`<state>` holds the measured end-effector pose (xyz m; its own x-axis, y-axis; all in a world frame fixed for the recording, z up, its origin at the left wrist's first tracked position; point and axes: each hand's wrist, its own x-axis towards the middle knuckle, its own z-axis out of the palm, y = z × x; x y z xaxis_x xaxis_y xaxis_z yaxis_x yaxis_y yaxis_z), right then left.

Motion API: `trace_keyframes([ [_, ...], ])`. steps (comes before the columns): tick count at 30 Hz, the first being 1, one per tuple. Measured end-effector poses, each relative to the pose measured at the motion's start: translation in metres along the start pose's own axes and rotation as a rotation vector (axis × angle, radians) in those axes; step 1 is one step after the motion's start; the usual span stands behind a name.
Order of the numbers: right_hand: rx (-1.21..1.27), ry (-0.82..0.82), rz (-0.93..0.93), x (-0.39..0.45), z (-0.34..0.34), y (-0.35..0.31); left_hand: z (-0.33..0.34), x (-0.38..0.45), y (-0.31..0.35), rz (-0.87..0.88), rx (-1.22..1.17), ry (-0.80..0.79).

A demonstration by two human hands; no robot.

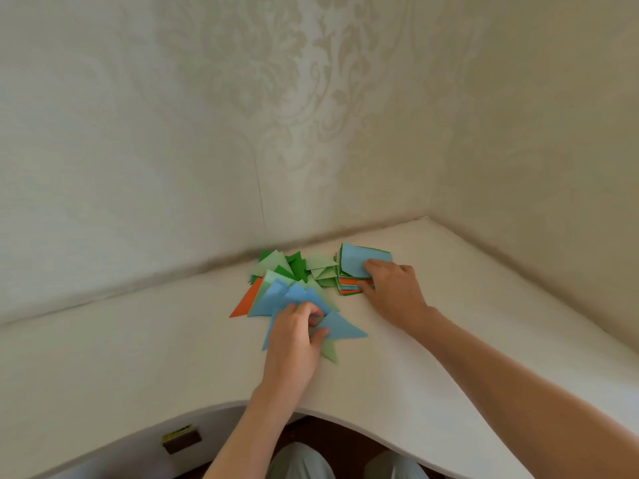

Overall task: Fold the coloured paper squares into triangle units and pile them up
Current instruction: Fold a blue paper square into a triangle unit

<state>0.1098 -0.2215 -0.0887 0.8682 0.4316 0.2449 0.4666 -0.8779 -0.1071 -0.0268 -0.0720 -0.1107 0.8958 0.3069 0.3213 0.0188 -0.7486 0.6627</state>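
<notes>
Your left hand [296, 335] pinches a blue triangle [340, 328] on the near pile [287, 281]; your right hand [390, 285] grips the square stack [356, 267] far right.

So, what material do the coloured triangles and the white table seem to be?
Triangles: thin matte paper, judging by sharp creases and flat, dull colour. Table: smooth white top, perhaps laminate or painted board; its faint sheen leaves this open.
</notes>
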Motion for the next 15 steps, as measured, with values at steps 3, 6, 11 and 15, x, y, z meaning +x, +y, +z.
trace_keyframes([
  [3,-0.058,0.075,-0.01,-0.001,0.004,0.001,-0.001,0.005,-0.006,0.021,-0.008,0.015],
  [6,-0.082,0.161,-0.024,-0.003,0.011,0.003,-0.001,0.007,-0.007,0.037,-0.011,0.022],
  [11,-0.1,0.287,-0.124,-0.005,0.024,0.011,-0.002,0.0,0.0,0.083,0.044,0.066],
  [15,-0.02,0.467,-0.201,-0.009,0.015,0.016,-0.004,-0.003,0.006,0.111,0.079,0.084],
])
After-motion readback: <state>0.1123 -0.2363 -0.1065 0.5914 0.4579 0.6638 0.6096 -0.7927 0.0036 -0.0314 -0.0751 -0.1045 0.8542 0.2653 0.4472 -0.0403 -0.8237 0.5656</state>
